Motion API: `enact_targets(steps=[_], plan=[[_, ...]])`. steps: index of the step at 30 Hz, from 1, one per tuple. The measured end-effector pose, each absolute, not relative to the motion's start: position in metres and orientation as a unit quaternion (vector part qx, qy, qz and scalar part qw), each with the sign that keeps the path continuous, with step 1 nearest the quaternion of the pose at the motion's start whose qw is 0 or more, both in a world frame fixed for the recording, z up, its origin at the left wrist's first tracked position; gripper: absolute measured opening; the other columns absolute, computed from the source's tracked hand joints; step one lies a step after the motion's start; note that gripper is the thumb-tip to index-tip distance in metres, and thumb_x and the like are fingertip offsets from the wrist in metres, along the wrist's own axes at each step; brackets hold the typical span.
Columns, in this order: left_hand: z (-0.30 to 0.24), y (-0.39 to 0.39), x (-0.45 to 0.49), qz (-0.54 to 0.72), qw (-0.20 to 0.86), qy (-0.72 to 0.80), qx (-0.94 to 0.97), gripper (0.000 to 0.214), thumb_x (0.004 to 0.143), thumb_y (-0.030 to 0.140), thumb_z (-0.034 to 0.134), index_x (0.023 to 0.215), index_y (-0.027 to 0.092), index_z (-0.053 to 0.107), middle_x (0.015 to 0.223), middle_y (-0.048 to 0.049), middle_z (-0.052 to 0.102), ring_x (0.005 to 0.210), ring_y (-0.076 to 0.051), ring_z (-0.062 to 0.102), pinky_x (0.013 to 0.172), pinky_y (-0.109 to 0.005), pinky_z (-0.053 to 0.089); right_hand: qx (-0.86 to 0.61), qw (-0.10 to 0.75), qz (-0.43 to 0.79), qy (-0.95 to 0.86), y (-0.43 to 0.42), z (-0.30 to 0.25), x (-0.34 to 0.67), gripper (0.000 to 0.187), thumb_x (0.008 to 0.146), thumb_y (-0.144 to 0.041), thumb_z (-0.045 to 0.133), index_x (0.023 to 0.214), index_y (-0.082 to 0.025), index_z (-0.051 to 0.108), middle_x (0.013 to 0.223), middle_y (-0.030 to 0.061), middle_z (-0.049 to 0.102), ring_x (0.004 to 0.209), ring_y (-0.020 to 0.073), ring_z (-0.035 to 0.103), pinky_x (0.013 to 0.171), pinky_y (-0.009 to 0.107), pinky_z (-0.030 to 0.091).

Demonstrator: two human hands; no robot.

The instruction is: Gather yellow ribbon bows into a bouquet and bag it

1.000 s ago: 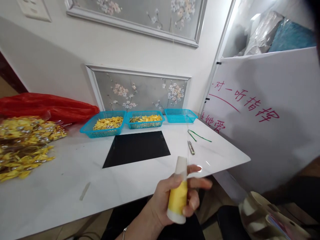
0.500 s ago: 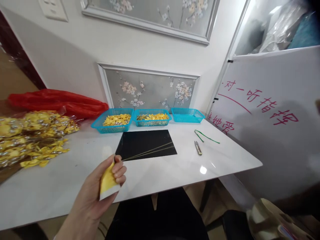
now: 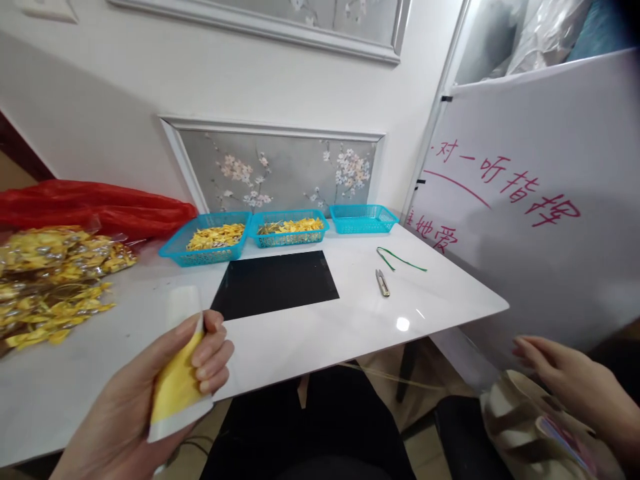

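Note:
My left hand (image 3: 165,380), at the lower left over the table's front edge, is closed around a yellow piece with white ends (image 3: 175,383), perhaps thread wound on a card. Faint, blurred gold threads (image 3: 400,377) run across below the table edge towards the right. At the far right my right hand (image 3: 565,377) is above a beige bag, thumb and fingers pressed together. Whether it grips the thread ends cannot be made out. A black mat (image 3: 277,285) lies on the white table (image 3: 310,340), with thread snips (image 3: 383,283) to its right.
Blue baskets with yellow pieces (image 3: 200,255) (image 3: 290,239) and another blue basket (image 3: 364,223) line the wall. Bagged yellow pieces (image 3: 45,287) and red netting (image 3: 95,210) lie left. A green tie (image 3: 400,259) is near the snips. The beige bag (image 3: 510,407) stands right.
My left hand has moved down and left with the yellow piece. My right hand has come into view at the lower right. The threads have left the mat and hang lower.

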State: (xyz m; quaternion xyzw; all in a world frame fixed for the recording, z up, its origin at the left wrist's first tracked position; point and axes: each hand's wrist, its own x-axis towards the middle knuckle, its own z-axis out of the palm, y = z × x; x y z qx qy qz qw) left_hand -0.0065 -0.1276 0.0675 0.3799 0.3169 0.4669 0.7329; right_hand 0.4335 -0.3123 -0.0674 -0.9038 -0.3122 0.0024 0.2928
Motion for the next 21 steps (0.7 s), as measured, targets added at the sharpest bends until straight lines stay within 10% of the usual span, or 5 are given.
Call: enact_targets(steps=[5, 11, 16, 21], plan=[[0.063, -0.139, 0.005, 0.412, 0.766, 0.317, 0.378, 0.006, 0.078, 0.017, 0.061, 0.080, 0.013, 0.065, 0.053, 0.0024, 0.043, 0.046, -0.007, 0.038, 0.040, -0.019, 0.044, -0.694, 0.490, 0.146, -0.507, -0.265, 0.003, 0.319, 0.034, 0.083, -0.047, 0.052, 0.107, -0.027, 0.064, 0.094, 0.0063, 0.070, 0.069, 0.0208, 0.064, 0.063, 0.032, 0.054], [0.059, -0.143, 0.004, 0.394, 0.777, 0.331, 0.363, 0.010, 0.078, 0.022, 0.064, 0.080, 0.013, 0.068, 0.053, 0.0017, 0.045, 0.046, -0.007, 0.038, 0.042, -0.021, 0.044, -0.466, 0.471, 0.425, -0.616, -0.208, 0.025, 0.205, 0.030, 0.085, -0.035, 0.056, 0.114, -0.034, 0.058, 0.111, 0.0013, 0.063, 0.064, 0.0153, 0.060, 0.058, 0.028, 0.050], [0.058, -0.140, -0.003, 0.423, 0.773, 0.334, 0.333, 0.009, 0.077, 0.021, 0.065, 0.079, 0.012, 0.067, 0.053, 0.0029, 0.044, 0.045, -0.006, 0.037, 0.040, -0.018, 0.043, -0.396, 0.357, 0.597, -0.600, -0.194, 0.011, 0.190, 0.017, 0.083, -0.034, 0.060, 0.099, -0.027, 0.062, 0.064, -0.0005, 0.062, 0.053, 0.0141, 0.056, 0.050, 0.024, 0.042], [0.041, -0.128, -0.006, 0.438, 0.784, 0.325, 0.297, 0.012, 0.084, 0.020, 0.057, 0.083, 0.011, 0.064, 0.059, 0.0019, 0.042, 0.048, -0.007, 0.041, 0.041, -0.018, 0.042, -0.427, 0.411, 0.522, -0.614, -0.188, 0.032, 0.223, 0.030, 0.092, -0.039, 0.047, 0.078, -0.016, 0.061, 0.048, -0.0071, 0.035, 0.043, 0.0054, 0.030, 0.041, 0.018, 0.022]])
